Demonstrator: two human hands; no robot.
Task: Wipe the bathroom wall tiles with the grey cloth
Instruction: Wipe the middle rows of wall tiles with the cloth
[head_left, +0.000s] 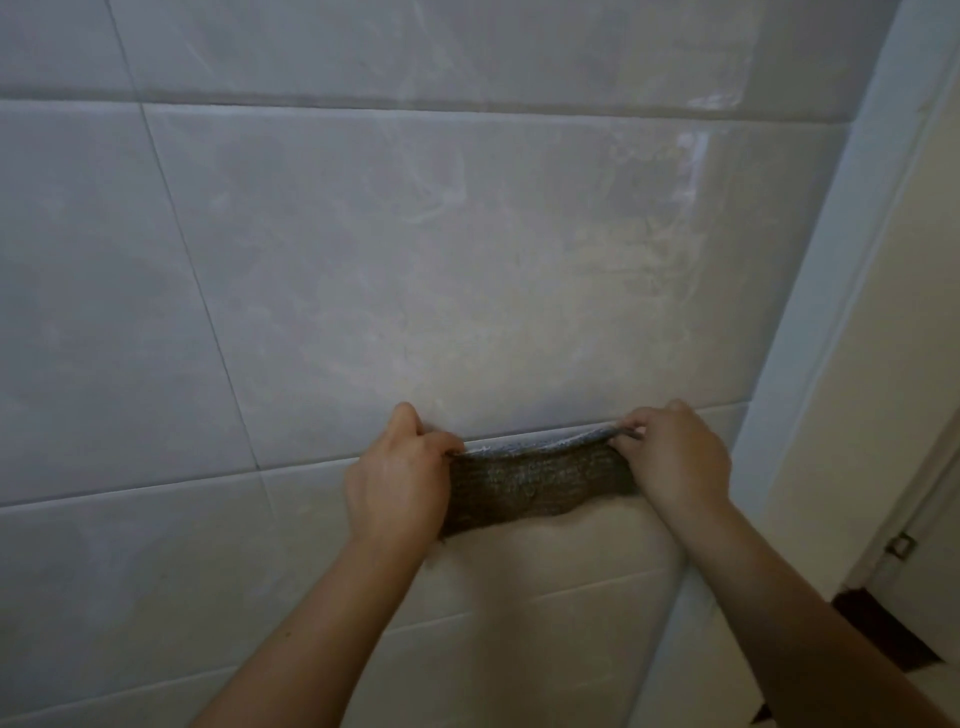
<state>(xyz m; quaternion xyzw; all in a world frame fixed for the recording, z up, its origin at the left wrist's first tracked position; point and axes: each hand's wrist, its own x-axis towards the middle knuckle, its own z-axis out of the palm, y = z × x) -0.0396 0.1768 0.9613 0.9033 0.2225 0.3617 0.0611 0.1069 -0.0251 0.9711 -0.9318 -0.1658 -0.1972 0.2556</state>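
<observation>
Grey cloth (540, 486) stretched flat between both hands, low on the wall tiles (363, 260), its top edge along a horizontal grout line. Left hand (397, 483) pinches the cloth's left end, fingers curled over the top edge. Right hand (675, 460) grips the right end likewise. Tile surface above shows pale smears and streaks. Door frame (831, 312) runs along the right side.

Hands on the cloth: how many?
2. The left hand pinches the left end of the grey cloth; the right hand pinches its right end, stretching it in front of the wall tiles. Neither is hidden.
</observation>
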